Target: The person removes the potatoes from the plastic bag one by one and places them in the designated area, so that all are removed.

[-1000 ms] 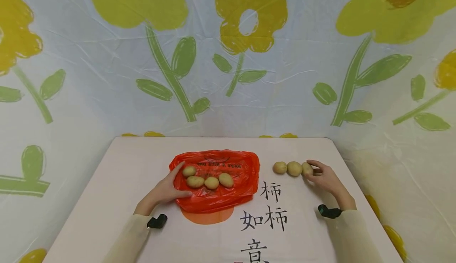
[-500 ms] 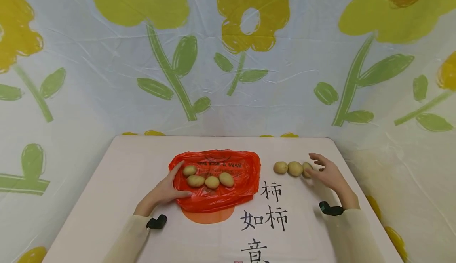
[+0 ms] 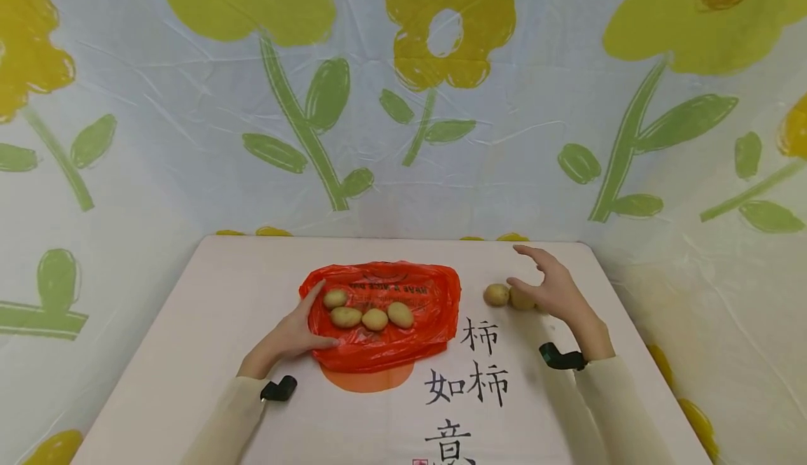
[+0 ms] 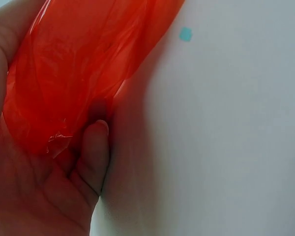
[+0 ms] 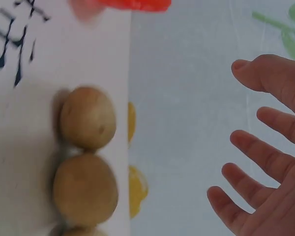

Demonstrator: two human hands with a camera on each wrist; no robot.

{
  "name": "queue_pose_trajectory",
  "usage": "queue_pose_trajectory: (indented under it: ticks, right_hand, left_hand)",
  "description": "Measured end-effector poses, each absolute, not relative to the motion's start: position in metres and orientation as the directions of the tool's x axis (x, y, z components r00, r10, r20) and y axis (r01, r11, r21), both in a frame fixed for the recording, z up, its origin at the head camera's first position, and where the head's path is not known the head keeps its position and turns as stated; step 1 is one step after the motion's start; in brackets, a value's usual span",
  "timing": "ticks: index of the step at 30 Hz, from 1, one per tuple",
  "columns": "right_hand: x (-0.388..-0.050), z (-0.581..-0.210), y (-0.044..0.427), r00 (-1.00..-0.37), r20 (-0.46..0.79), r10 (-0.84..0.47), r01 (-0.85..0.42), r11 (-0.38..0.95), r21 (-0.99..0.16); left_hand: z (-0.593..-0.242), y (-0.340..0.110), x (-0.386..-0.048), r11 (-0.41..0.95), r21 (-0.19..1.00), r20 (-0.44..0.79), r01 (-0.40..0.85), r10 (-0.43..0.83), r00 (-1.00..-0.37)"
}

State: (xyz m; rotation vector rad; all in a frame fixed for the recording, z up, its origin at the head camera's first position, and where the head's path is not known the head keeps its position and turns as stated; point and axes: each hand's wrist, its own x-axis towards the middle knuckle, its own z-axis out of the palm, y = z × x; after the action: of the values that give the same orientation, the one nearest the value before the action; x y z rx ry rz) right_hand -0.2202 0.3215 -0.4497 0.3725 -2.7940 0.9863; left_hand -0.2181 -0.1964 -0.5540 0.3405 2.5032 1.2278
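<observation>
Gripping thin, likely slippery bag (image 3: 378, 349) at lower centre with left hand (image 3: 291, 335); reaching with right hand (image 3: 556, 290), spread and empty, above loose potatoes (image 3: 497, 295) at lower right, probably firm, light, best pinched mid-body.

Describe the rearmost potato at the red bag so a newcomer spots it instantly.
On the pale rectangular table, the left hand holds the crumpled red plastic bag. Of its four rounded tan potatoes, the target potato sits behind the row of three.
</observation>
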Motion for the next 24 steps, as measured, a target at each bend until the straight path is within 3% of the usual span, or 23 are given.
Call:
queue_pose_trajectory:
  ticks: [8,18,24]
  right_hand:
    - [-0.234,-0.437,0.275,-0.948,0.163,-0.272,-0.312,0.699,-0.643]
    - [-0.242,-0.429,0.224,-0.894,0.181,-0.411,-0.423,0.636,-0.646]
    - [-0.25,-0.422,0.194,-0.868,0.13,-0.479,-0.438,0.617,-0.654]
  left_hand:
    - [-0.555,-0.197,-0.214,0.598,0.8,-0.203,0.045,0.341,-0.918]
    - [-0.554,-0.197,-0.215,0.587,0.808,-0.192,0.058,0.356,-0.914]
    - [-0.553,-0.197,-0.218,0.574,0.816,-0.181,0.071,0.369,-0.912]
